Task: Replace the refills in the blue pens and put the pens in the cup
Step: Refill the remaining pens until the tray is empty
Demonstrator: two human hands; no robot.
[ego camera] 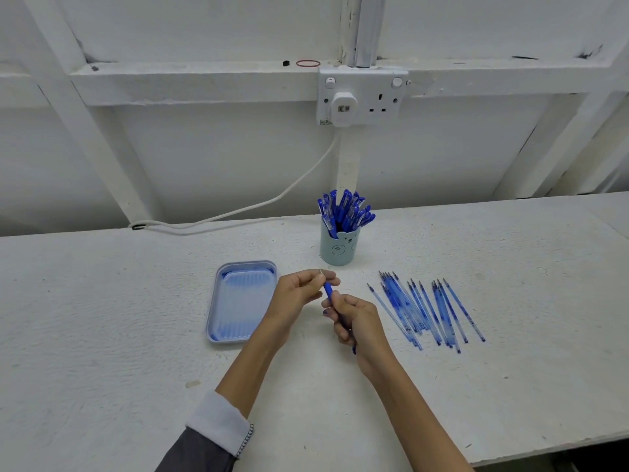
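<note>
My right hand grips the barrel of a blue pen above the middle of the table. My left hand pinches the pen's front end, where a thin metal tip sticks up past the fingers. Behind the hands stands a pale blue cup packed with several blue pens. To the right, several blue refills lie fanned out on the table. The pen's lower end is hidden inside my right fist.
A shallow blue tray lies left of the hands. A white cable runs from a wall socket down to the table's back edge. The table's front edge is near on the right.
</note>
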